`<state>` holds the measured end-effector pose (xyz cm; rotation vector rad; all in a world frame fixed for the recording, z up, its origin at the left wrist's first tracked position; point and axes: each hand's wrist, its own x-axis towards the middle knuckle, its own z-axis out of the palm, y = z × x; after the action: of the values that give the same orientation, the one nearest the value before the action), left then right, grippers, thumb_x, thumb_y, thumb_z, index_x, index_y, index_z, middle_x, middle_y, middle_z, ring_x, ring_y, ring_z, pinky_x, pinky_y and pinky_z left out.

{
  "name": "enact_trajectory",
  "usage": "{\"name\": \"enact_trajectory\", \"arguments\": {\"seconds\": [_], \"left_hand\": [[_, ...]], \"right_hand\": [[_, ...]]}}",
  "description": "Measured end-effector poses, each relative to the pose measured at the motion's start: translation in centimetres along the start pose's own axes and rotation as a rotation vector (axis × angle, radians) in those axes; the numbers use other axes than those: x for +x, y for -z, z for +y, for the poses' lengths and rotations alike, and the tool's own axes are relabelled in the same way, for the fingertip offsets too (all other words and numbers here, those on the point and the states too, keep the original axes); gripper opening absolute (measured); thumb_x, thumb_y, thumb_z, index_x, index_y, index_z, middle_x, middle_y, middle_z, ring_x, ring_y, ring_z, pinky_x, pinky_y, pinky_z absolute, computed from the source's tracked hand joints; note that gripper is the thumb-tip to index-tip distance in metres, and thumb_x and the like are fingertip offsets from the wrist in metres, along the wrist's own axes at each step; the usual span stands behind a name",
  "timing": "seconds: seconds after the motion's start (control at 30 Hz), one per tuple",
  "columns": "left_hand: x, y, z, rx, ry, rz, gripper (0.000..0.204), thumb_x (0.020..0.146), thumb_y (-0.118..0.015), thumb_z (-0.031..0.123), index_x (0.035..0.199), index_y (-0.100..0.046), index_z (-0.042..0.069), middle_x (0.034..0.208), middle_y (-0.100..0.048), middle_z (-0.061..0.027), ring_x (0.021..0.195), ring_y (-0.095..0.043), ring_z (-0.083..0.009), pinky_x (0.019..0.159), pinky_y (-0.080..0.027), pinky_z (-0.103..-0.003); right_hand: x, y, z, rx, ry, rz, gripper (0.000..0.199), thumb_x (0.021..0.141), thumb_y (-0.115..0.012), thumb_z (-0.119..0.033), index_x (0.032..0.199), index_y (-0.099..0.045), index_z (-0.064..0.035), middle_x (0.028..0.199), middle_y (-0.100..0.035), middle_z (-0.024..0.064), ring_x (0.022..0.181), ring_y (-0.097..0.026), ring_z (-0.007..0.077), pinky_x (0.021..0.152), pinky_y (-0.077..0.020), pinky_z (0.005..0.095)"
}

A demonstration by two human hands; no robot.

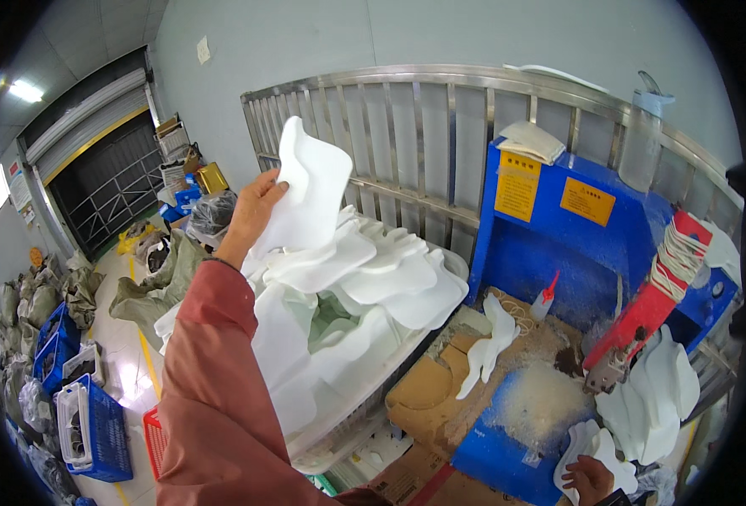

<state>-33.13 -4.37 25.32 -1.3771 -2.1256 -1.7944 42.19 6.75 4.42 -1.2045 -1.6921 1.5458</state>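
Note:
My left hand (pixel 262 202) is raised over a large heap, pinching the edge of a thin white curved panel (pixel 312 190) between thumb and fingers. Below it, similar white curved panels (pixel 390 274) are piled in a pale plastic crate (pixel 371 396). At the lower right, my right hand (pixel 591 479) has its fingers curled at the edge of another white curved panel (pixel 582 443). Its grip is partly hidden by the frame's lower edge. More panels (pixel 653 396) stand stacked close to that hand. One narrow panel (pixel 493 337) lies on brown cardboard in between.
A blue machine (pixel 550 244) with a red arm (pixel 643 304) wound with cord stands at the right. A red-tipped bottle (pixel 543 302) sits on its bed. Behind runs a metal railing (pixel 419 118). Blue baskets (pixel 103 430) and sacks (pixel 82 291) line the floor at left.

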Motion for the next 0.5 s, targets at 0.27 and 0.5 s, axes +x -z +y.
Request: {"name": "enact_trajectory", "arguments": {"seconds": [0.27, 0.5], "left_hand": [[4.9, 0.4, -3.9, 0.18, -0.041, 0.086, 0.042, 0.104, -0.063, 0.017, 0.142, -0.058, 0.0, 0.104, -0.074, -0.0083, 0.087, -0.068, -0.013, 0.077, -0.054, -0.029], [7.7, -1.8, -10.6, 0.264, -0.003, -0.094, 0.046, 0.1, -0.067, 0.018, 0.141, -0.058, 0.0, 0.107, -0.075, -0.0107, 0.091, -0.069, -0.0179, 0.084, -0.055, -0.033]], "right_hand": [[0.1, 1.2, 1.8, -0.127, 0.003, 0.006, 0.038, 0.104, -0.062, -0.007, 0.14, -0.059, 0.0057, 0.124, -0.072, 0.0141, 0.106, -0.07, 0.0201, 0.094, -0.0558, 0.0315], [-0.7, 0.6, 2.7, -0.134, -0.035, 0.021, 0.036, 0.103, -0.061, -0.002, 0.139, -0.06, 0.0053, 0.122, -0.073, 0.015, 0.108, -0.07, 0.0204, 0.095, -0.0565, 0.0325]]}}
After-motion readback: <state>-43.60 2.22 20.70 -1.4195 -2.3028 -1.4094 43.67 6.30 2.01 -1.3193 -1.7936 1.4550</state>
